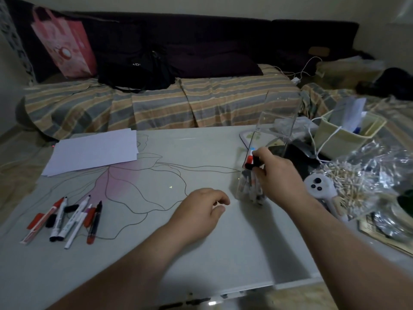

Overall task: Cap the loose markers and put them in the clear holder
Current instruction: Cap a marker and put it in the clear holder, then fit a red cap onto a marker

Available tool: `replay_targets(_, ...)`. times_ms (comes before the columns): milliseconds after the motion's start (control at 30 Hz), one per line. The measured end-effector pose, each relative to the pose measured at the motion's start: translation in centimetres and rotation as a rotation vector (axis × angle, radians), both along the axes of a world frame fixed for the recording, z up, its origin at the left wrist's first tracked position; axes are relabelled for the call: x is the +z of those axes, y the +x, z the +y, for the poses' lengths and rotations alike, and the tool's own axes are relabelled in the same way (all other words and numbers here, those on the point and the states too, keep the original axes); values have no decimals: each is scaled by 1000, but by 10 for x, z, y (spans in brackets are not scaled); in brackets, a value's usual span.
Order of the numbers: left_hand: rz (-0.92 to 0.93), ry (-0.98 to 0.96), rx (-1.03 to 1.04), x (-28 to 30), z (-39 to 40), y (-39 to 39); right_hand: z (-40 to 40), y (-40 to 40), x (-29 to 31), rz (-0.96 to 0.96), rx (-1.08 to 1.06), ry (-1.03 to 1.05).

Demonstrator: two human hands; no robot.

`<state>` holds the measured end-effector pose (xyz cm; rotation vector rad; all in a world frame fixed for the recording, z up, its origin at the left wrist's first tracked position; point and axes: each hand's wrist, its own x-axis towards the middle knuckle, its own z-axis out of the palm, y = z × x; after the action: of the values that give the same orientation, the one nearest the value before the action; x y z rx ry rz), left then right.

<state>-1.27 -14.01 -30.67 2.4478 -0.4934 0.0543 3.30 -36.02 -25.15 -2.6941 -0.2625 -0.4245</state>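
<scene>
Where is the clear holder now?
In the head view the clear holder stands right of centre on the table, beside the right hand and a white remote.

Right hand point(276, 175) holds a marker point(249, 158) at the clear holder point(263, 153); left hand point(201, 211) rests on table point(223, 253).

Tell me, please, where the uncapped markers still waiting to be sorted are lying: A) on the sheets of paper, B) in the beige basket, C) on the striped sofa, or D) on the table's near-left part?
D: the loose markers lie with their caps on the table, near left, below the paper.
</scene>
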Motion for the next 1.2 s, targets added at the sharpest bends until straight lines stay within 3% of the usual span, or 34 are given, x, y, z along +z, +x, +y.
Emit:
replay_targets(267, -7, 36, -25, -4, 4, 0, 3, 6, -11, 16, -61, -234)
replay_targets(433, -13, 105, -3, -3, 27, 1, 28, 1, -14, -237, -103, -132)
replay_targets(500, 6, 135, 39, -3, 46, 1, 57, -5, -13, -252, 1, -136)
replay_targets(600, 54, 192, 145, 0, 87, 2, 108, -14, -23, -127, 210, -119)
replay_targets(733, 95, 240, 449, 2, 165, -6, 170, -25, -45, 131, 420, -124)
replay_targets(900, 148, 332, 735, -2, 241, -28, 231, -35, -58, 311, 584, -161)
replay_targets(1200, 230, 519, 769, -24, 277, -39, 310, -64, -81, 350, 750, -284)
